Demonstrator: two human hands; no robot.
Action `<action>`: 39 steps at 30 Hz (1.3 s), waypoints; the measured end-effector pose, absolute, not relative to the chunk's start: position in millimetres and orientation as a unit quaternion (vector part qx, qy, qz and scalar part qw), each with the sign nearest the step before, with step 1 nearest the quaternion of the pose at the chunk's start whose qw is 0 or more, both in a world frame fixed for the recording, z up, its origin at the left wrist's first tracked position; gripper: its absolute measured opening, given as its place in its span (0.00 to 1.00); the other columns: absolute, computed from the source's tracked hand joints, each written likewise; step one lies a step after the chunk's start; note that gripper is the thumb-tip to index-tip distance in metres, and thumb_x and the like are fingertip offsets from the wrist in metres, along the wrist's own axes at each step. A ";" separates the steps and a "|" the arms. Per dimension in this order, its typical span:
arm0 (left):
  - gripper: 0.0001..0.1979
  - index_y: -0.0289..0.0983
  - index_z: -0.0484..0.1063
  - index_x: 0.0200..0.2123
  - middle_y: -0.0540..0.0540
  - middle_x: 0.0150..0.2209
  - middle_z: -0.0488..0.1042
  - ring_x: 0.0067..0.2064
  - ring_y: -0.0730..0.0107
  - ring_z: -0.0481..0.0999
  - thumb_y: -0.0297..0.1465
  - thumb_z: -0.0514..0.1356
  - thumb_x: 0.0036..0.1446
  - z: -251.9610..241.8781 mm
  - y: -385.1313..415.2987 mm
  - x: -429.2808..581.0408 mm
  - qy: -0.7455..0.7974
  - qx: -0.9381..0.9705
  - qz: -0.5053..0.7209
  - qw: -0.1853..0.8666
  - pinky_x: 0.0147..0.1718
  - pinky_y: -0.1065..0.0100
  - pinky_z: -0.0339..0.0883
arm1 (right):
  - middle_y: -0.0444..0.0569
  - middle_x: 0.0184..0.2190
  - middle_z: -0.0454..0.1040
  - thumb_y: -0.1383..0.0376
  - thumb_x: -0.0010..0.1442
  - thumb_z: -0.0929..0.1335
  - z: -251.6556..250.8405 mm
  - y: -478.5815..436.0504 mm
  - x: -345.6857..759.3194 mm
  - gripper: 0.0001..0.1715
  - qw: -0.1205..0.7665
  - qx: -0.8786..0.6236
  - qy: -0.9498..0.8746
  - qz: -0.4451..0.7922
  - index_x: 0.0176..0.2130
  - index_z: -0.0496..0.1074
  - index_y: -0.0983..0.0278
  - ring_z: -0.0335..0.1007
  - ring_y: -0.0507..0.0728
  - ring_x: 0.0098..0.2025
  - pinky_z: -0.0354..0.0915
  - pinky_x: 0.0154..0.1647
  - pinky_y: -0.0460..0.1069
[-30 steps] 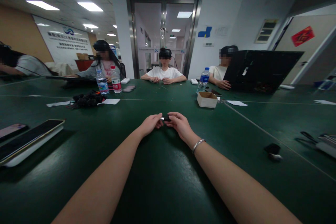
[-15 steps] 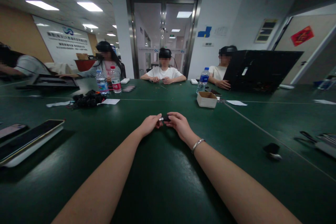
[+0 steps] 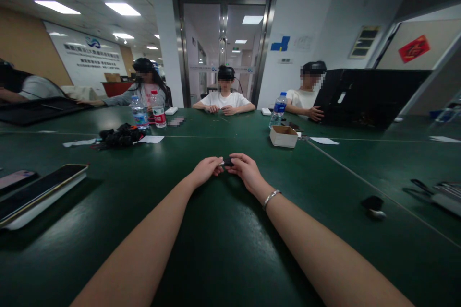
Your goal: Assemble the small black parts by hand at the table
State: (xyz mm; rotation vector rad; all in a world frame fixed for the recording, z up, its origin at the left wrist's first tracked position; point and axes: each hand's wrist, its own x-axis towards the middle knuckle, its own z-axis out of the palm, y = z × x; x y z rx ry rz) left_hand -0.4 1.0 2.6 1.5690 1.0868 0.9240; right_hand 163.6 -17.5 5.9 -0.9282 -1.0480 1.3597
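Over the green table, my left hand (image 3: 208, 171) and my right hand (image 3: 245, 169) meet, fingertips almost together. Between them is a small black-and-silver object (image 3: 227, 162), its exact kind too small to make out. The left fingers pinch its silver end, which is mostly covered. Fingers and thumb of the right hand close around the black part; a silver bracelet circles that wrist. Further right on the tabletop lies another small black piece with a rounded silver part (image 3: 373, 206).
At left lies a phone on a white box (image 3: 43, 196). Beyond my hands stand an open cardboard box (image 3: 284, 136), bottles (image 3: 158, 110) and a bundle of black straps (image 3: 122, 135). Several people sit across the table; one holds a large black case (image 3: 370, 98).
My hands have hardly moved; less of the silver end shows. Across the table, the large black case has shifted right, and a flat black case at far left has swung lower and leftward.
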 end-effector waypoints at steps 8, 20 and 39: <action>0.20 0.35 0.67 0.29 0.48 0.28 0.71 0.29 0.73 0.68 0.48 0.57 0.48 3.8 0.3 -0.5 0.447 0.648 0.373 0.491 0.31 0.69 0.62 | 0.46 0.26 0.74 0.71 0.51 0.67 5.1 -17.2 163.0 0.08 0.565 -0.393 -0.443 0.574 0.35 0.71 0.65 0.74 0.51 0.26 0.69 0.29 0.44; 0.25 0.33 0.69 0.27 0.47 0.27 0.71 0.28 0.73 0.68 0.52 0.52 0.51 1.6 1.8 -0.5 0.450 0.650 0.377 0.482 0.32 0.67 0.62 | 0.46 0.26 0.75 0.71 0.51 0.67 6.1 -17.4 162.9 0.08 0.562 -0.394 -0.446 0.574 0.35 0.70 0.65 0.74 0.51 0.27 0.69 0.29 0.44; 0.21 0.37 0.64 0.37 0.47 0.31 0.70 0.30 0.73 0.69 0.50 0.54 0.52 6.4 -3.5 1.8 0.451 0.614 0.399 0.510 0.30 0.71 0.62 | 0.46 0.27 0.74 0.69 0.52 0.68 9.4 -19.2 163.0 0.06 0.569 -0.387 -0.424 0.588 0.35 0.69 0.64 0.75 0.52 0.27 0.71 0.32 0.48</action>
